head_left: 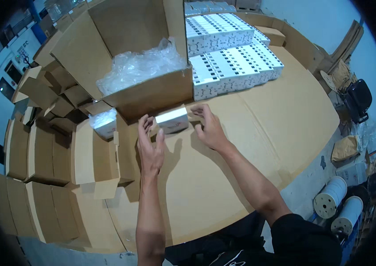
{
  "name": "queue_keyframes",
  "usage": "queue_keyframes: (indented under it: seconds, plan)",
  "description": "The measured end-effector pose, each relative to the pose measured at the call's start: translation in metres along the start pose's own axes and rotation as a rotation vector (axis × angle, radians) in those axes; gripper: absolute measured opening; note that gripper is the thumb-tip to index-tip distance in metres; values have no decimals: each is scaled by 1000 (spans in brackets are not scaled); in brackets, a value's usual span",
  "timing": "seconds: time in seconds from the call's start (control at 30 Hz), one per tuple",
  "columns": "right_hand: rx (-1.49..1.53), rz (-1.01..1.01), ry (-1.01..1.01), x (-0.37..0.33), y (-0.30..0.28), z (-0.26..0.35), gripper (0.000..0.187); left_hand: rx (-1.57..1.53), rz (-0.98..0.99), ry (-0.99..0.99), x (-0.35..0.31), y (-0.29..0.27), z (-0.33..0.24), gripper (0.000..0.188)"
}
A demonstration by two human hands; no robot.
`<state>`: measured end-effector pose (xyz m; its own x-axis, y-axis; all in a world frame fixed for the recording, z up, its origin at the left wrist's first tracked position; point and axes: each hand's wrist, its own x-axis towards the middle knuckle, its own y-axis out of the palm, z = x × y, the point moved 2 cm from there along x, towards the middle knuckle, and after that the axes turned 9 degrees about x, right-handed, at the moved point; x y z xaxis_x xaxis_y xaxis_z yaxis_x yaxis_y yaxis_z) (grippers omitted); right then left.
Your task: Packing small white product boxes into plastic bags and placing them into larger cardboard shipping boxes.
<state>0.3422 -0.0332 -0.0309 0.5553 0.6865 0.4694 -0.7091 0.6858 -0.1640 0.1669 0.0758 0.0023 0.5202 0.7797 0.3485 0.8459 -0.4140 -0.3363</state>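
Note:
A small white box (172,120) rests on the cardboard-covered table (223,177), just in front of a large open carton (157,94). At its left side is my left hand (150,146), thumb and fingers apart. My right hand (211,128) is off its right side with curved, parted fingers and a visible gap to the box. Crumpled clear plastic bags (146,64) fill the large carton. Left of my left hand, an open brown carton (103,164) holds a white box in clear wrap (103,123) at its far end.
Rows of white patterned boxes (236,71) are stacked behind, right of the large carton. Several open brown cartons (48,150) crowd the table's left side. Cable spools (331,195), a black chair (359,99) and a brown paper sack (345,148) stand beyond the right edge.

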Motion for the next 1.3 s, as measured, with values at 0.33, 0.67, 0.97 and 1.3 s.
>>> queue_keyframes:
  seconds: [0.33, 0.67, 0.97, 1.3]
  plan:
    - [-289, -156, 106, -8, 0, 2, 40, 288, -308, 308, 90, -16, -81, 15]
    - [-226, -147, 156, -6, 1, 10, 38, 811, -210, 12, 315, -43, -37, 45]
    - [-232, -168, 181, -3, -1, 9, 33, 1053, 333, -272, 358, -41, 13, 46]
    - [-159, -195, 205, -3, 0, 7, 32, 822, 16, -27, 364, -66, 8, 22]
